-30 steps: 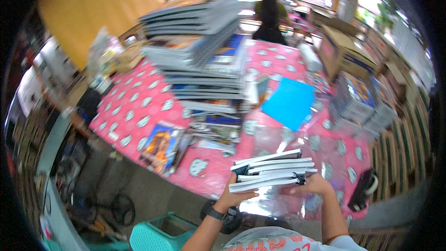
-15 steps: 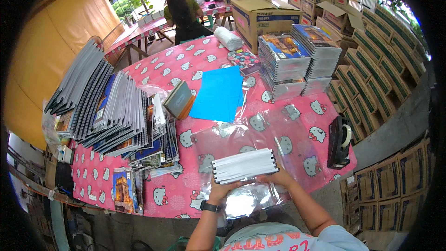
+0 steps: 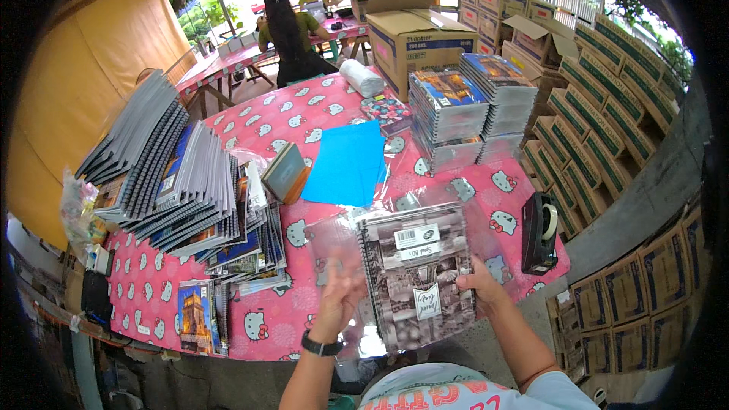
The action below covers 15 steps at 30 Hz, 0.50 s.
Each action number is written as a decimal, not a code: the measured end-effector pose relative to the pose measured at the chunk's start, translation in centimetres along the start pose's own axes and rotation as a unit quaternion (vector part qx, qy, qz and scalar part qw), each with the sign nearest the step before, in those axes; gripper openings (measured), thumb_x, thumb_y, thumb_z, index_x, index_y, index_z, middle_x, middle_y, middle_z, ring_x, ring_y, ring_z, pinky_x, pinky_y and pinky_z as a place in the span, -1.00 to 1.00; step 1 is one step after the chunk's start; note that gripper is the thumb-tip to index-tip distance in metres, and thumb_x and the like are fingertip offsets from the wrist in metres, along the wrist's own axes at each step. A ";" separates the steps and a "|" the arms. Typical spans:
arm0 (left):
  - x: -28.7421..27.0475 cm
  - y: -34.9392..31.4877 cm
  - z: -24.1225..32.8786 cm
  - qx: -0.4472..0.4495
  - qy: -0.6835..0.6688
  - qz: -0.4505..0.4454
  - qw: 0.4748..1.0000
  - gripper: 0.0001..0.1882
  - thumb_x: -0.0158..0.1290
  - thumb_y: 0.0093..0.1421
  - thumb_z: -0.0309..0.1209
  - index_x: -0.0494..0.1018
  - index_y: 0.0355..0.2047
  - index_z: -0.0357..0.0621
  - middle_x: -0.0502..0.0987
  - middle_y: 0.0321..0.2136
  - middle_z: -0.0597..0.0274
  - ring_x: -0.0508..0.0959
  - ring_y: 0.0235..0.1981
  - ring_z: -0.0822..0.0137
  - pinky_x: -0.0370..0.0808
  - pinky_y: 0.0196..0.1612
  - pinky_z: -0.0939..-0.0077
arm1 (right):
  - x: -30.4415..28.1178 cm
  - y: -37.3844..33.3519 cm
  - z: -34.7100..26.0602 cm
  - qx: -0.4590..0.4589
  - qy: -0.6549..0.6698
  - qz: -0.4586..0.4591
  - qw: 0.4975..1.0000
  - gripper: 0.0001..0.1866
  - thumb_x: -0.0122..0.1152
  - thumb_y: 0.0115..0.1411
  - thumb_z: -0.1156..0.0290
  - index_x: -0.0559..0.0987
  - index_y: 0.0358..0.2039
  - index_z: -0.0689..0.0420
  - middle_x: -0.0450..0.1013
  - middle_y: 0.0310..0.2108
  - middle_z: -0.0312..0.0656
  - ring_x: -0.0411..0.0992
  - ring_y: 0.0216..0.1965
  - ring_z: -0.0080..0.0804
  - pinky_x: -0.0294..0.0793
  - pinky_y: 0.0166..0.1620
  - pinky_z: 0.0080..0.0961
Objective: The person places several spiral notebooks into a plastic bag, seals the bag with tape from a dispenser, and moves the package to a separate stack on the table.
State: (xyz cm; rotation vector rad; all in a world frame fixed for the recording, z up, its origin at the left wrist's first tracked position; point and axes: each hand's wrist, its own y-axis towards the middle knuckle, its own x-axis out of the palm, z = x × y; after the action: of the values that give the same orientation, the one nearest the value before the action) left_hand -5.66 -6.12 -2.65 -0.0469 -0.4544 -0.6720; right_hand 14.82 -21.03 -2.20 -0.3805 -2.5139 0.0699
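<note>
A spiral notebook [image 3: 421,281] with a black-and-white photo cover faces up in front of me, its coil along the left side. On its right edge my right hand [image 3: 484,287] is closed, thumb on the cover and fingers hidden beneath. Whether more notebooks lie under it I cannot tell. My left hand [image 3: 339,300], with a dark watch on the wrist, is beside the coil, slightly blurred, its fingers apart and holding nothing. Clear plastic [image 3: 328,237] spreads under and around the notebook.
Leaning spiral notebooks [image 3: 201,175] crowd the left side of the pink table [image 3: 250,125]. Wrapped notebook stacks [image 3: 448,110] stand at the back right. Blue sheets [image 3: 345,163] lie in the middle, a tape dispenser [image 3: 538,235] at right. Cartons [image 3: 421,45] and two people are beyond.
The notebook bundle, seen edge-on between both hands before, now lies cover up. My left hand has come off it and opened; my right hand stays on the right edge.
</note>
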 end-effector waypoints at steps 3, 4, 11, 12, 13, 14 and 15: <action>0.2 0.7 -2.6 0.002 0.212 -0.087 0.973 -0.22 0.27 -0.16 -0.56 0.15 0.09 -0.18 0.34 0.00 0.12 0.37 -0.02 0.32 0.43 -0.10 0.50 | -3.4 1.0 1.2 -0.073 -0.103 0.000 0.992 -0.04 0.44 -0.27 0.44 0.11 0.16 0.19 0.27 0.02 -0.14 0.24 0.05 -0.33 0.22 0.09 -0.39; 0.3 0.8 -3.0 -0.040 0.202 -0.105 0.973 -0.20 0.28 -0.16 -0.55 0.13 0.10 -0.17 0.34 -0.02 0.14 0.36 -0.02 0.33 0.39 -0.06 0.48 | -3.9 0.9 1.1 -0.095 -0.137 0.000 0.986 -0.01 0.45 -0.29 0.45 0.09 0.17 0.19 0.25 0.04 -0.15 0.21 0.08 -0.34 0.17 0.13 -0.39; 1.2 -0.7 -8.3 0.067 0.266 -0.060 0.960 -0.15 0.31 -0.24 -0.56 0.10 0.07 -0.20 0.38 -0.14 0.22 0.39 -0.09 0.35 0.35 -0.01 0.46 | -7.9 1.9 5.5 -0.069 -0.290 -0.030 0.954 -0.03 0.52 -0.35 0.46 0.17 0.10 0.14 0.26 -0.01 -0.21 0.20 0.06 -0.41 0.21 0.10 -0.42; 1.3 -0.9 -9.0 0.007 0.231 -0.052 0.971 -0.15 0.32 -0.24 -0.55 0.10 0.05 -0.20 0.38 -0.14 0.22 0.40 -0.10 0.35 0.35 -0.01 0.46 | -8.7 2.0 6.4 -0.019 -0.270 -0.011 0.963 -0.03 0.52 -0.35 0.46 0.16 0.10 0.14 0.26 -0.01 -0.21 0.20 0.06 -0.41 0.22 0.10 -0.42; 1.2 -1.0 -9.9 -0.052 0.196 -0.042 0.978 -0.16 0.33 -0.25 -0.54 0.11 0.04 -0.20 0.38 -0.15 0.22 0.40 -0.11 0.34 0.35 -0.01 0.46 | -9.8 2.3 7.6 0.031 -0.248 0.007 0.968 -0.02 0.52 -0.36 0.46 0.16 0.11 0.14 0.25 -0.01 -0.21 0.19 0.06 -0.41 0.22 0.10 -0.42; 1.0 -0.7 -10.3 -0.101 0.161 -0.026 0.981 -0.17 0.34 -0.26 -0.53 0.12 0.02 -0.21 0.38 -0.16 0.22 0.40 -0.12 0.34 0.35 -0.01 0.45 | -9.7 2.7 7.5 0.037 -0.249 0.006 0.968 -0.03 0.53 -0.35 0.43 0.17 0.10 0.14 0.26 -0.01 -0.21 0.22 0.04 -0.40 0.23 0.09 -0.42; 1.0 -0.6 -10.5 -0.113 0.129 -0.019 0.985 -0.21 0.35 -0.26 -0.49 0.16 -0.03 -0.19 0.38 -0.15 0.21 0.41 -0.12 0.34 0.36 -0.03 0.45 | -9.7 3.1 7.4 0.042 -0.250 0.006 0.967 -0.04 0.53 -0.35 0.41 0.18 0.09 0.15 0.28 -0.02 -0.20 0.24 0.02 -0.39 0.24 0.09 -0.42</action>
State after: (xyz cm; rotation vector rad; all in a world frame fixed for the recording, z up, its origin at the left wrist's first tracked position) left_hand -1.20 -9.15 -11.76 -0.1630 -0.1283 -0.7530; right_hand 19.06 -20.59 -14.07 -0.3802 -2.9918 0.3105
